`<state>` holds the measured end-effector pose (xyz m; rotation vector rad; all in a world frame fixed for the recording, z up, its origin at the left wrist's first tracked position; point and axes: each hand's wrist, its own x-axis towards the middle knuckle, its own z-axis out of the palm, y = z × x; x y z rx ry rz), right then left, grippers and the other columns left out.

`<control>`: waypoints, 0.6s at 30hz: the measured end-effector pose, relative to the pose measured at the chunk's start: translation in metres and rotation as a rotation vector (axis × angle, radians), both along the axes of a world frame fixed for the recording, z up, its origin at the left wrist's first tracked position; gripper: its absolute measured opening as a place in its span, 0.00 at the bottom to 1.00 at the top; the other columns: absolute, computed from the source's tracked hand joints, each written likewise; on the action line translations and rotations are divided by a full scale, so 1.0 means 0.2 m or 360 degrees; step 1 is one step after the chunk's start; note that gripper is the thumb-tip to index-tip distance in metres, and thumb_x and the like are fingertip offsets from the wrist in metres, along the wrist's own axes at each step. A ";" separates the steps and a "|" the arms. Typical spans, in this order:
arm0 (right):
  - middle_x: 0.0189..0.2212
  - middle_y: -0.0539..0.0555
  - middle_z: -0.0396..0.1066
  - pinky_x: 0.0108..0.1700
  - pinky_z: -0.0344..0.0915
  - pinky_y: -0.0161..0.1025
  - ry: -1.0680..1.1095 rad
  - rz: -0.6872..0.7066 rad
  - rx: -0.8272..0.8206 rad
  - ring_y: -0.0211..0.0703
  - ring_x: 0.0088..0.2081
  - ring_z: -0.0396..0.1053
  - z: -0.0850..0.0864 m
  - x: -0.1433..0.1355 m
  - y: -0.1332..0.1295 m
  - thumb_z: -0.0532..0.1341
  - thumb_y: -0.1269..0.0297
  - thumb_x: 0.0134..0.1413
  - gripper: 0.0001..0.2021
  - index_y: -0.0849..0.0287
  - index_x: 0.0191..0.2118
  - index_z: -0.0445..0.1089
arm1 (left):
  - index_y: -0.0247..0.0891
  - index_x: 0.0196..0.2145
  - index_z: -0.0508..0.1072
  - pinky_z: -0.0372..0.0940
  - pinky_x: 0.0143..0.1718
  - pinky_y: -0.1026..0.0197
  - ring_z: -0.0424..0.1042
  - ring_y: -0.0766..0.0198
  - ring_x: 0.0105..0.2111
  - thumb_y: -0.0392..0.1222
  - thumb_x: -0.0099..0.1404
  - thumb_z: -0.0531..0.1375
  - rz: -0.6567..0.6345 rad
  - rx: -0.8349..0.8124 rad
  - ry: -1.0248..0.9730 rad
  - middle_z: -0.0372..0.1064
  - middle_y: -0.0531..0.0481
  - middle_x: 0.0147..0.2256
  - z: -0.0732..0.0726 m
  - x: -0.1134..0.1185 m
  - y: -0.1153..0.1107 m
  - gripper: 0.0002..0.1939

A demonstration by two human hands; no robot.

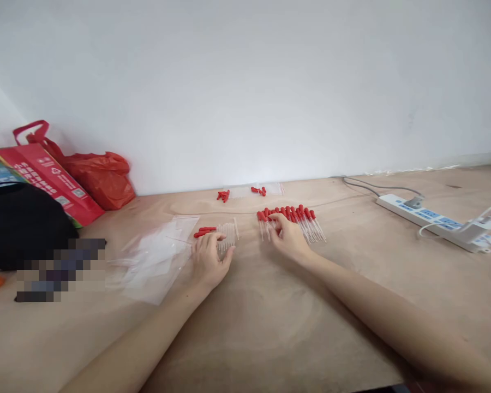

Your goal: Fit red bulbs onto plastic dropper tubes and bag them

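We see the red-capped droppers (306,219) lying side by side in a row, a little right of the tabletop's (245,333) middle and nearer its back edge. Their red ends point to the back edge and their clear tips to the near edge; the long axes run back to front, and at the row's right end the tips slant toward the right edge.

Left of the row, clear tubes (226,233) lie roughly the same way, with red bulbs (205,230) just beside them. More red bulbs (258,190) lie near the back edge, by a flat clear bag (238,191).

We have room to move between the row and the power strip (429,218) on the right, and from our hands down to the near edge. Clear plastic bags (159,259) crowd our left side.

Our right hand (287,238) curls over the row's left end, thumb and fingers close together; we cannot tell whether they pinch a dropper. Our left hand (210,262) is at the near side of the tubes, thumb spread from the fingers, with no pinch.
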<state>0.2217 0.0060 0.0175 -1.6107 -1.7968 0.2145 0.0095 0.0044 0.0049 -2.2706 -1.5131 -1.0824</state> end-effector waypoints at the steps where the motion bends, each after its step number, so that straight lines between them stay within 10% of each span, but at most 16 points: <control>1: 0.28 0.52 0.70 0.32 0.53 0.35 -0.0061 -0.0078 -0.0038 0.40 0.29 0.66 0.01 -0.03 0.03 0.50 0.68 0.51 0.15 0.61 0.46 0.61 | 0.37 0.34 0.64 0.57 0.40 0.52 0.65 0.53 0.37 0.41 0.53 0.59 0.0060 -0.0010 0.0013 0.67 0.46 0.33 0.00 -0.01 0.01 0.11; 18: 0.39 0.60 0.69 0.40 0.45 0.45 -0.0609 -0.0283 -0.0317 0.45 0.36 0.67 -0.02 -0.21 0.18 0.48 0.65 0.53 0.14 0.57 0.38 0.69 | 0.42 0.31 0.72 0.55 0.43 0.48 0.63 0.50 0.43 0.49 0.58 0.53 0.0738 -0.0473 -0.0304 0.67 0.45 0.37 0.08 -0.24 0.21 0.12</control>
